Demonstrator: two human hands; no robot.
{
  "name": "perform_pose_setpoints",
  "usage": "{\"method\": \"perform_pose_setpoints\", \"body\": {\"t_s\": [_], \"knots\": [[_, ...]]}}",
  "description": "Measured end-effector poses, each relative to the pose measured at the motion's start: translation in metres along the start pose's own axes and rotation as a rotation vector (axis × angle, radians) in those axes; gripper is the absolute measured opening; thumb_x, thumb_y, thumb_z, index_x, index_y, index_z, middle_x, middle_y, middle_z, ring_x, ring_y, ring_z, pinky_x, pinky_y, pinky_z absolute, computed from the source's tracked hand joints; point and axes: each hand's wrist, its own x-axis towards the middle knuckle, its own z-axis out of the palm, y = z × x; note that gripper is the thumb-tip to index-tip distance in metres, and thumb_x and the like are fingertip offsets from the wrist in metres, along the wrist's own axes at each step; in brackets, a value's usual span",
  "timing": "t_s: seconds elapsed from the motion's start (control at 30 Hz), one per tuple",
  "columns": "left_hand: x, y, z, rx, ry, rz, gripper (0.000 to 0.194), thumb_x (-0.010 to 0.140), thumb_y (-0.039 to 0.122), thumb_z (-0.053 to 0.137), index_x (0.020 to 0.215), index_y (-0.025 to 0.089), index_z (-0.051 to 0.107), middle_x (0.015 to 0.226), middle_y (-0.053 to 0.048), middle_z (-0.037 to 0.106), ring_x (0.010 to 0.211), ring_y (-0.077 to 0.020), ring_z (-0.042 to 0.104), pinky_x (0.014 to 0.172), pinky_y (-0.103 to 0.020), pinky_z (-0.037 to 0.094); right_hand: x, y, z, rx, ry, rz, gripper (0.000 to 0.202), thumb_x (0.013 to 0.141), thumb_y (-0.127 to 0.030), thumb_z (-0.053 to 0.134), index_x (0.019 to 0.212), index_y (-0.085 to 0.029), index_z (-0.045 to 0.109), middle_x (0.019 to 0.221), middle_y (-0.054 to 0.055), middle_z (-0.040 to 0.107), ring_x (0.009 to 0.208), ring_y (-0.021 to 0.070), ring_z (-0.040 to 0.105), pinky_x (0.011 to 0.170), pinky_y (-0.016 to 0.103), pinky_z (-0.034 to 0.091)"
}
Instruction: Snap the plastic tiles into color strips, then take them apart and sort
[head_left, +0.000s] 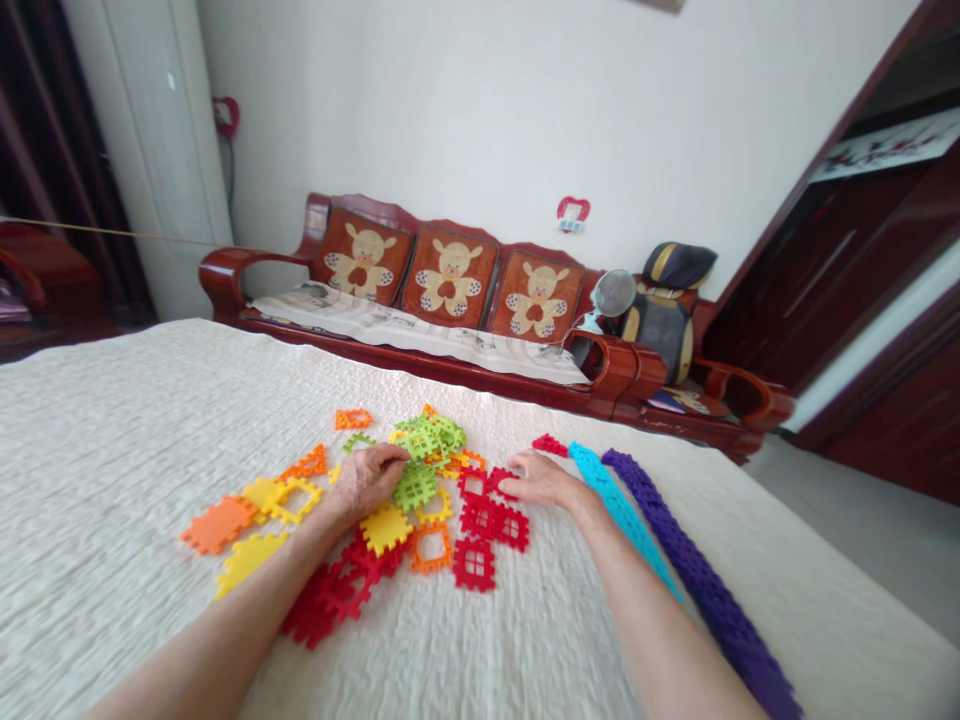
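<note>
Interlocking plastic building tiles with notched edges lie in a loose heap on the bed-like surface. My left hand (pixel 367 480) is over the left side of the heap, fingers curled together beside a green tile (pixel 415 487); what they hold, if anything, is hidden. A pile of green tiles (pixel 431 436) lies just beyond it. My right hand (pixel 544 478) has its fingers closed at the edge of a red window tile (pixel 502 483). More red window tiles (pixel 474 564) lie flat in front of it. A yellow tile (pixel 385 529) and an orange frame tile (pixel 430 549) lie between the hands.
A long turquoise stack (pixel 622 510) and a purple stack (pixel 697 570) of tiles lie to the right. Orange (pixel 219 525) and yellow tiles (pixel 251 560) are scattered left. Behind the cream cover (pixel 135 420) stands a wooden sofa (pixel 420 350) with bear cushions and a small fan (pixel 613 294).
</note>
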Motion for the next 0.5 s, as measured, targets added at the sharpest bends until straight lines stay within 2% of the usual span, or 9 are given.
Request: {"method": "perform_pose_setpoints", "body": {"t_s": [0.1,0.2,0.27,0.4,0.43,0.5], "knots": [[0.001,0.001,0.0,0.009,-0.014,-0.031,0.029,0.077,0.028,0.046,0.087,0.02,0.072,0.076,-0.001,0.072,0.069,-0.0144,0.064,0.069,-0.023,0.048,-0.012,-0.014,0.012,-0.018,0.093,0.05,0.027,0.061,-0.033,0.064,0.082,-0.017,0.066,0.093,0.008,0.065,0.083,0.0202,0.059,0.072,0.028,0.043],[0.002,-0.001,0.002,0.013,-0.009,-0.055,0.029,0.078,0.029,0.046,0.088,0.02,0.072,0.073,-0.001,0.071,0.068,-0.0148,0.064,0.067,-0.023,0.048,-0.018,-0.016,0.018,0.101,0.212,0.131,0.023,0.062,-0.027,0.061,0.083,-0.018,0.062,0.08,0.004,0.064,0.072,0.0165,0.057,0.064,0.026,0.041],[0.002,-0.002,0.003,0.014,-0.006,-0.053,0.029,0.078,0.03,0.046,0.088,0.021,0.072,0.073,-0.001,0.071,0.068,-0.0146,0.064,0.067,-0.022,0.048,-0.02,-0.011,0.019,0.186,0.302,0.112,0.018,0.066,-0.025,0.056,0.083,-0.019,0.059,0.074,0.0,0.062,0.066,0.0144,0.055,0.062,0.025,0.04],[0.002,-0.002,0.003,0.02,-0.016,-0.052,0.03,0.078,0.031,0.045,0.088,0.02,0.072,0.073,-0.001,0.071,0.067,-0.0149,0.065,0.065,-0.022,0.048,-0.026,0.012,0.025,0.129,0.59,-0.025,0.01,0.068,-0.018,0.048,0.075,-0.02,0.054,0.078,0.001,0.06,0.077,0.0162,0.056,0.074,0.028,0.043],[0.002,-0.002,0.003,0.021,-0.02,-0.053,0.031,0.078,0.031,0.045,0.088,0.02,0.072,0.073,-0.001,0.071,0.067,-0.0151,0.065,0.065,-0.022,0.049,-0.028,0.018,0.028,0.102,0.631,-0.038,0.012,0.067,-0.015,0.047,0.075,-0.021,0.054,0.081,0.003,0.06,0.082,0.0172,0.056,0.079,0.03,0.043],[0.002,-0.001,0.002,0.018,-0.022,-0.051,0.031,0.077,0.032,0.045,0.088,0.02,0.072,0.075,-0.001,0.072,0.069,-0.0155,0.065,0.066,-0.023,0.049,-0.033,0.03,0.035,0.093,0.616,-0.023,0.021,0.065,-0.012,0.046,0.081,-0.02,0.056,0.089,0.005,0.062,0.092,0.0189,0.056,0.087,0.032,0.042]]}}
